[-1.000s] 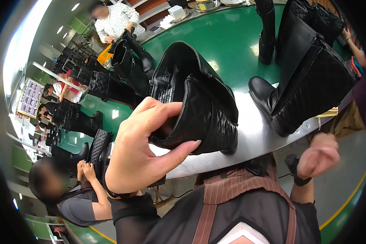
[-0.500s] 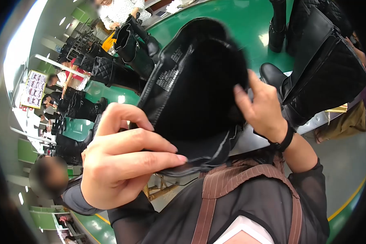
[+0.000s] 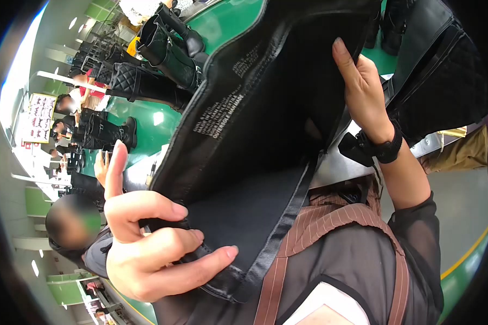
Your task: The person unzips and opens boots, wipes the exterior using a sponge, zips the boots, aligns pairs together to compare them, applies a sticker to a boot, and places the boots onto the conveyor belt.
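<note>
One black, wide-mouthed, leather-like boot (image 3: 260, 151) fills mid-frame. The left grip (image 3: 152, 244) pinches its lower-left rim; the right grip (image 3: 366, 95) clasps its upper-right edge.

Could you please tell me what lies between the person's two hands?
In the head view, the open black boot shaft lies between the left hand and the right hand, printed lining showing.

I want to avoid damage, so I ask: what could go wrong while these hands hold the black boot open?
The left hand grips the black boot at its edge with one finger raised, so the hold could perhaps slip. The right hand has its thumb inside; the nail might scratch the lining. The quilted boot beside that hand could be bumped.
</note>
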{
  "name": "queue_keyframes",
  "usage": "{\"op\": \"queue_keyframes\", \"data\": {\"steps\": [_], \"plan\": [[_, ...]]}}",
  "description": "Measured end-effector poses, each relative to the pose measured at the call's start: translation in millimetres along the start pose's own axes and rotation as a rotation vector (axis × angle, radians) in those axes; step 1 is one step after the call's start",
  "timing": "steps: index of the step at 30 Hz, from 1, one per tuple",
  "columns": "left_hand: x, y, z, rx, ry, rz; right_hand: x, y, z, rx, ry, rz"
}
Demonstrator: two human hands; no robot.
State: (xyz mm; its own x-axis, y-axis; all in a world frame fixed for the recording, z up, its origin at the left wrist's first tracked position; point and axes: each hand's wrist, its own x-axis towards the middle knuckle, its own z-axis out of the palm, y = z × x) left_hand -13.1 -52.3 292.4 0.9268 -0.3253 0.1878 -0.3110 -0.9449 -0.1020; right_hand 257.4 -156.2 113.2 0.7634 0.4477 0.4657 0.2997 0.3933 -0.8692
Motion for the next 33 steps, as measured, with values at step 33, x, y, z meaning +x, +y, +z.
{"op": "queue_keyframes", "data": {"steps": [33], "plan": [[17.8, -28.3, 14.8, 0.086, 0.043, -0.181, 30.9, 32.4, -2.6, -0.061, -0.091, 0.327]]}}
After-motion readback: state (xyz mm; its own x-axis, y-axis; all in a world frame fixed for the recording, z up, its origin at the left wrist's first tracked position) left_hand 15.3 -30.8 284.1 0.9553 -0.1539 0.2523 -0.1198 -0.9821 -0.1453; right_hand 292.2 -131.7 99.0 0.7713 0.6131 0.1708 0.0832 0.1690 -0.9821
